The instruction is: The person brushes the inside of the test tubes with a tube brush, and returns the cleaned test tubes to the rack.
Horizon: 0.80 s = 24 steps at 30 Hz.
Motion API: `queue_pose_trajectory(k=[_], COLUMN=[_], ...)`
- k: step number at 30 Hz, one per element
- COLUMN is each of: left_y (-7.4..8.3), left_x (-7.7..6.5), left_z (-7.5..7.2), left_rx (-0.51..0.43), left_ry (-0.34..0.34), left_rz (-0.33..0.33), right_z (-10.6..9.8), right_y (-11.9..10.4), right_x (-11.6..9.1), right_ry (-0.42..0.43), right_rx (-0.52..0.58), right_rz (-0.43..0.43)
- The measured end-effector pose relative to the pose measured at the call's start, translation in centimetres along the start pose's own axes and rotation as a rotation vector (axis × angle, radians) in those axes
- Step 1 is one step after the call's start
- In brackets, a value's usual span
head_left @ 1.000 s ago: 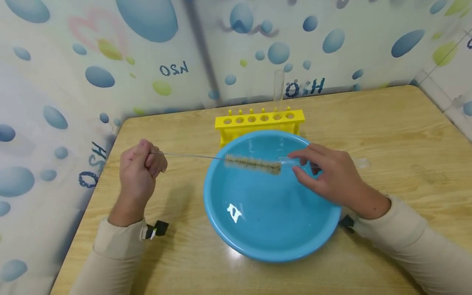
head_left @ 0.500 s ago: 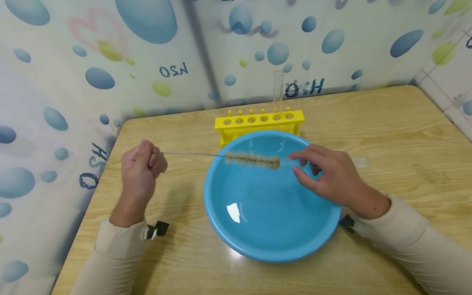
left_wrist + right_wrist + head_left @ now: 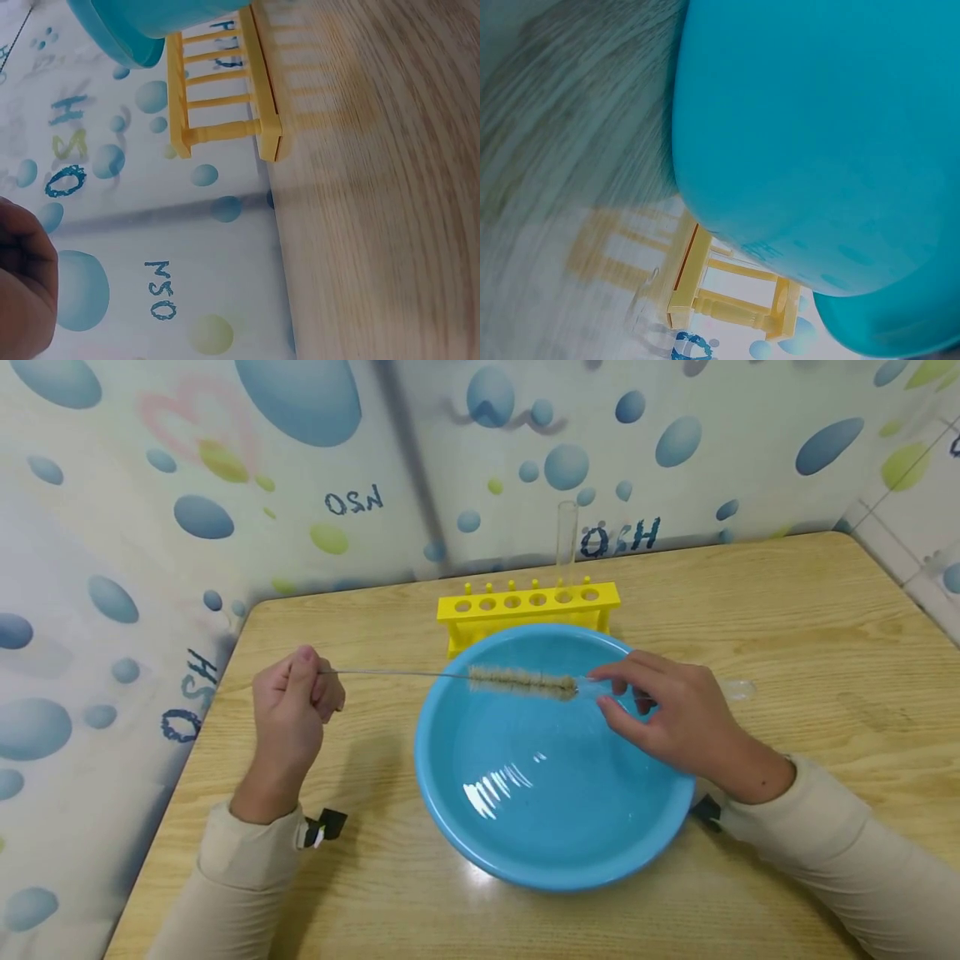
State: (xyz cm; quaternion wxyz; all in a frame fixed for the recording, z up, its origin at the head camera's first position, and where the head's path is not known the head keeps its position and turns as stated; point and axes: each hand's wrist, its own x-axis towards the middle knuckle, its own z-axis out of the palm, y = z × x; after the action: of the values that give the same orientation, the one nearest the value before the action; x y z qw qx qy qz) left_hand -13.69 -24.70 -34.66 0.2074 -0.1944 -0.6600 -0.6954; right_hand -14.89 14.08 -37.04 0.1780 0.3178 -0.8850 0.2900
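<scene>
In the head view my left hand [image 3: 294, 702] grips the thin wire handle of a test tube brush [image 3: 521, 682], held level over the blue basin [image 3: 429, 760]. The brush's tan bristles lie outside the glass, with their tip right at the mouth of a clear test tube [image 3: 741, 690]. My right hand [image 3: 671, 714] holds this tube between thumb and fingers, its closed end showing beyond the hand. Curled fingers of the left hand [image 3: 24, 281] show at the edge of the left wrist view; the right hand is outside the right wrist view.
Behind the basin stands a yellow test tube rack [image 3: 528, 602], close to its rim. Another clear test tube [image 3: 567, 539] stands upright in the rack. The wooden table [image 3: 810, 635] meets a patterned wall [image 3: 420, 460] at the back.
My left hand has shifted slightly to the right with the brush. The light reflection in the basin has broken into ripples. My right hand has barely moved.
</scene>
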Motion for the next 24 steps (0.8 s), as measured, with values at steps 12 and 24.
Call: queue_pose_trajectory(k=[12,24], left_y=[0.1,0.3], left_x=[-0.3,-0.6], left_z=[0.6,1.3], left_rx=[0.093,0.210], left_ry=[-0.047,-0.111], left_rz=[0.045,0.120], right_z=[0.1,0.0], right_y=[0.1,-0.1], right_x=[-0.1,0.0], right_ry=[0.000,-0.011], right_rx=[-0.004,-0.028], right_rz=[-0.004,0.010])
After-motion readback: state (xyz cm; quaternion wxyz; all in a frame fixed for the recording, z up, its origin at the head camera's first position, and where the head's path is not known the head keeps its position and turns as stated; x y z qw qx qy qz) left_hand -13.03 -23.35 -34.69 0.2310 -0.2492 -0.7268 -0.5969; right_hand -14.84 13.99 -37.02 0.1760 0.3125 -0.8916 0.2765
